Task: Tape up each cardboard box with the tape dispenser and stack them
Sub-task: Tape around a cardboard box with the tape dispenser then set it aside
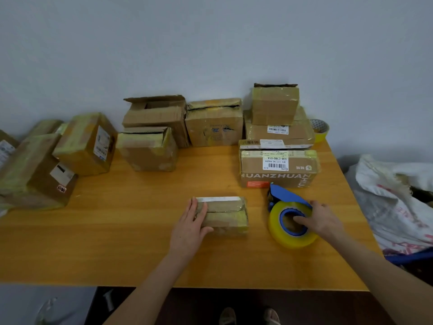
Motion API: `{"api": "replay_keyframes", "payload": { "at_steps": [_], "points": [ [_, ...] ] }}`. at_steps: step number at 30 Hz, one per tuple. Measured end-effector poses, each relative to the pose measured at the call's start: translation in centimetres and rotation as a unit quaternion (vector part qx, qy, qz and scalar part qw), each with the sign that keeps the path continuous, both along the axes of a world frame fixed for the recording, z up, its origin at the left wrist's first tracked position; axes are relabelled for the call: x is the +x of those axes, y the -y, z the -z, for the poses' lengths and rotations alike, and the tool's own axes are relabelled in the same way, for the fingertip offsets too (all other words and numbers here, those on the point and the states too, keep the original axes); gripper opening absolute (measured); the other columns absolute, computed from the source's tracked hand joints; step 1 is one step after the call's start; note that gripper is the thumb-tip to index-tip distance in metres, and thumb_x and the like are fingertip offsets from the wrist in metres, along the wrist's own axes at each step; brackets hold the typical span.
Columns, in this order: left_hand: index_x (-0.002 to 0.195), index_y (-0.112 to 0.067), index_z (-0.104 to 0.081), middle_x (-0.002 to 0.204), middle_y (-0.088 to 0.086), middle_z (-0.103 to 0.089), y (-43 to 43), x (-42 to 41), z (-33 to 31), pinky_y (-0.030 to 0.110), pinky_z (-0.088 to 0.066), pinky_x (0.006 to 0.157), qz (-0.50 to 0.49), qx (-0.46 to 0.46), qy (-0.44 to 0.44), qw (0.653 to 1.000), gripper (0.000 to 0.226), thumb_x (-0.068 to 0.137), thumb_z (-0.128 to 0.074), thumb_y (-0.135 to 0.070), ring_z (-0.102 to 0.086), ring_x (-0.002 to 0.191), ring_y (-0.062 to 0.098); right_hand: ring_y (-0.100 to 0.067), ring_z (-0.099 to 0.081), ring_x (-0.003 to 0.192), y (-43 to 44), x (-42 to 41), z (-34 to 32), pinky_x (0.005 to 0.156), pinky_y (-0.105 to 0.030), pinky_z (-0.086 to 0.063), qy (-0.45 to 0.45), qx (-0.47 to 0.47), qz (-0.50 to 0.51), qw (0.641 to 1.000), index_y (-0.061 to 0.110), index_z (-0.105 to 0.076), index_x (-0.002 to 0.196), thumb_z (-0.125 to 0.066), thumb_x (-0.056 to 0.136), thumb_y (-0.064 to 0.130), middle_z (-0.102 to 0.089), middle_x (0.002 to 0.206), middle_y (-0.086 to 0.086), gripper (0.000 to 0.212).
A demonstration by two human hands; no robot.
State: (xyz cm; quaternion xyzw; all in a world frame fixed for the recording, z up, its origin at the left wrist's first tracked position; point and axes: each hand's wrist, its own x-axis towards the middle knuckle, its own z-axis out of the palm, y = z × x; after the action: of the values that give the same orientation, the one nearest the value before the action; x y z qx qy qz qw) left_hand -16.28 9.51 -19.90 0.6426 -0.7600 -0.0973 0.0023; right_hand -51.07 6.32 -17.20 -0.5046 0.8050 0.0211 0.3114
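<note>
A small flat cardboard box (pixel 225 214) lies on the wooden table (pixel 140 242) in front of me. My left hand (pixel 191 227) rests on its left end, fingers over the top and thumb along the near side. To the right stands the blue tape dispenser (pixel 289 219) with a yellowish tape roll. My right hand (pixel 322 219) grips it, fingers reaching into the roll's core. A stack of taped boxes (pixel 278 148) stands behind the dispenser, with a small box on top.
Several more boxes (pixel 152 134) line the wall at the back and left, one with open flaps. A spare yellow tape roll (pixel 321 130) sits at the back right corner. A white sack (pixel 398 195) lies off the table's right edge.
</note>
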Motion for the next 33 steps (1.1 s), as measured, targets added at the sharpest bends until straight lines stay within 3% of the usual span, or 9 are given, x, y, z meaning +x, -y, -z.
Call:
{"api": "replay_keyframes", "payload": {
  "at_steps": [2,4,8,13,17,19,24,29,33],
  "points": [
    [0.153,-0.026,-0.008,0.159,0.004,0.011,-0.1,0.0,0.0,0.034,-0.032,0.112,-0.001,-0.002,-0.001,1.000,0.073,0.093,-0.039,-0.055,0.005,0.148,0.019,-0.018,-0.058,0.077,0.3,-0.3,0.5,0.054,-0.027,-0.044,0.028,0.023,-0.014,0.999,0.009,-0.038,0.142,-0.067,0.088,0.043,-0.056,0.100,-0.005,0.070],
    [0.153,-0.025,-0.009,0.159,0.005,0.010,-0.2,0.0,0.0,0.035,-0.032,0.113,-0.002,-0.005,0.001,1.000,0.074,0.093,-0.040,-0.055,0.003,0.149,0.020,-0.018,-0.058,0.068,0.8,-0.4,0.8,0.051,-0.029,-0.043,0.024,0.022,-0.014,0.999,0.009,-0.045,0.135,-0.066,0.089,0.040,-0.059,0.089,-0.004,0.059],
    [0.154,-0.025,-0.005,0.160,0.007,0.011,0.0,0.1,0.0,0.034,-0.027,0.114,-0.006,-0.003,0.013,1.000,0.074,0.094,-0.037,-0.056,0.003,0.149,0.020,-0.020,-0.060,0.066,1.6,0.1,-0.1,0.053,-0.034,-0.046,0.023,0.029,-0.011,0.999,0.012,-0.048,0.116,-0.068,0.087,0.035,-0.062,0.082,-0.007,0.042],
    [0.154,-0.026,-0.002,0.160,0.005,0.012,0.0,0.1,-0.1,0.029,-0.028,0.113,-0.005,-0.007,0.022,1.000,0.074,0.095,-0.034,-0.057,0.006,0.149,0.018,-0.019,-0.059,0.068,2.4,3.1,-2.1,0.051,-0.031,-0.045,-0.027,-0.055,-0.075,0.995,0.018,-0.041,0.103,-0.072,0.082,0.038,-0.057,0.085,-0.003,0.042],
    [0.153,-0.026,-0.006,0.160,0.004,0.009,0.0,0.0,-0.6,0.030,-0.030,0.113,-0.003,-0.006,-0.003,1.000,0.073,0.095,-0.038,-0.055,0.004,0.149,0.018,-0.027,-0.057,0.086,2.7,4.2,-2.7,0.067,-0.035,-0.050,-0.033,-0.072,-0.143,0.986,0.022,-0.033,0.131,-0.067,0.085,0.037,-0.041,0.121,-0.008,0.059],
    [0.153,-0.025,-0.012,0.161,0.005,0.005,-0.1,0.1,-0.7,0.032,-0.031,0.113,-0.003,-0.007,-0.030,1.000,0.072,0.094,-0.042,-0.052,0.001,0.149,0.019,-0.028,-0.054,0.092,2.7,4.2,-2.4,0.076,-0.037,-0.052,0.004,-0.047,-0.146,0.988,0.025,-0.029,0.140,-0.068,0.083,0.041,-0.035,0.124,-0.008,0.072],
    [0.153,-0.030,-0.009,0.155,-0.002,0.016,0.1,0.5,-0.6,0.028,-0.030,0.112,0.002,0.003,-0.024,1.000,0.069,0.095,-0.039,-0.053,0.006,0.148,0.015,-0.023,-0.059,0.095,2.5,4.3,-2.0,0.082,-0.043,-0.053,0.154,-0.053,-0.070,0.984,0.022,-0.034,0.121,-0.075,0.070,0.057,-0.054,0.109,0.000,0.074],
    [0.152,-0.032,-0.013,0.149,-0.006,0.020,0.3,0.8,-0.6,0.031,-0.030,0.112,0.004,0.013,-0.036,0.999,0.067,0.095,-0.041,-0.052,0.006,0.148,0.014,-0.019,-0.062,0.087,3.6,3.6,-4.1,0.071,-0.033,-0.054,0.207,-0.014,-0.041,0.977,0.012,-0.054,0.111,-0.085,0.066,0.027,-0.062,0.101,-0.004,0.057],
    [0.152,-0.031,-0.018,0.156,-0.004,0.012,0.3,0.7,-0.6,0.028,-0.029,0.111,0.002,0.009,-0.041,0.999,0.066,0.094,-0.044,-0.051,0.004,0.148,0.014,-0.015,-0.064,0.085,4.0,3.7,-8.5,0.064,-0.023,-0.048,0.255,-0.057,-0.134,0.956,0.025,-0.061,0.103,-0.083,0.068,0.018,-0.064,0.100,-0.003,0.042]
  ]
}}
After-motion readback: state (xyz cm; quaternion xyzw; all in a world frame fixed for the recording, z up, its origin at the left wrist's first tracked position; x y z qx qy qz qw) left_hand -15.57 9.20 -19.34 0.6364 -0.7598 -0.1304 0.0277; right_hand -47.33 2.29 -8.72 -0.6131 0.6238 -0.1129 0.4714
